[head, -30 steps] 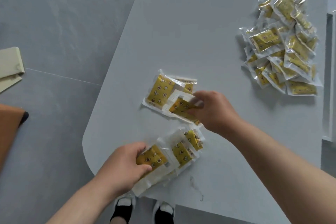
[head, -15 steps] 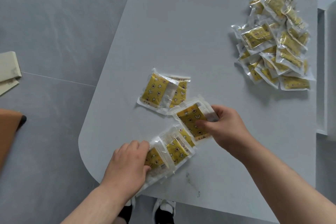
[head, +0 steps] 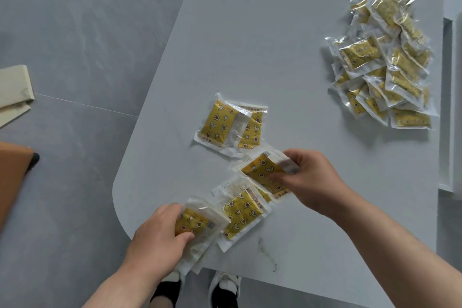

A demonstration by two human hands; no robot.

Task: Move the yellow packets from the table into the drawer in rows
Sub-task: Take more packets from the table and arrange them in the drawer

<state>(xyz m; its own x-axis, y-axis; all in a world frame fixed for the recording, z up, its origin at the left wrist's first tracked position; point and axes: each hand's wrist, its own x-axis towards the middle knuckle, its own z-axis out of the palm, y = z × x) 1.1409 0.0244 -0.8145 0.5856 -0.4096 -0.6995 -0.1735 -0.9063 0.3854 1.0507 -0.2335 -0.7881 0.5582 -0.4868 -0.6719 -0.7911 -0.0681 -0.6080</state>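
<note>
My left hand (head: 160,235) grips a stack of yellow packets (head: 197,226) at the table's near corner, thumb on top. A fanned packet (head: 240,212) lies against that stack. My right hand (head: 310,180) pinches a single yellow packet (head: 260,172) just above the fan, touching it. Two overlapping packets (head: 225,127) lie flat on the table farther back. A big loose pile of yellow packets (head: 385,57) sits at the far right. No drawer interior is visible.
The grey table (head: 250,45) has a rounded corner near my left hand. A white furniture edge (head: 450,107) borders the table on the right. Beige boards (head: 12,87) and an orange-brown object (head: 12,177) lie on the grey floor at left. My shoes (head: 222,287) show below the table.
My right hand has pulled one packet off the small group and carried it down toward the stack under my left hand. The left hand stayed on its stack.
</note>
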